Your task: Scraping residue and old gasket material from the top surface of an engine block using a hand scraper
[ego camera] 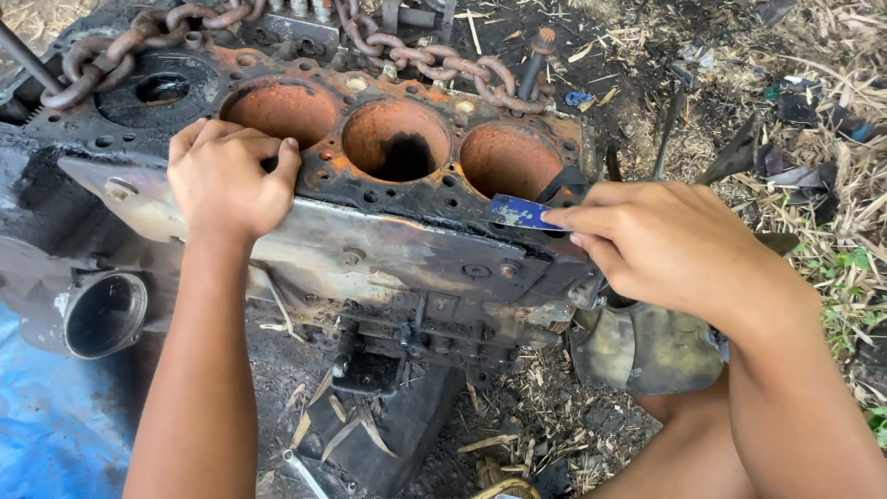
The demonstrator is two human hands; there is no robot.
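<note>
A rusty, oil-blackened engine block [388, 249] lies in front of me with several round cylinder bores [395, 139] facing up. My left hand [229, 177] rests on the near edge of its top deck, fingers curled over the rim beside the left rusty bore. My right hand [661, 242] pinches a thin blue blade [519, 213] and presses its tip flat against the deck at the right end, just below the rightmost bore. My forearms reach in from the bottom of the view.
A rusty chain [443, 65] drapes across the far side of the block. A round metal housing [103, 314] sticks out at the left over a blue sheet [46, 425]. Dry straw, dirt and dark scrap [795, 139] cover the ground at right.
</note>
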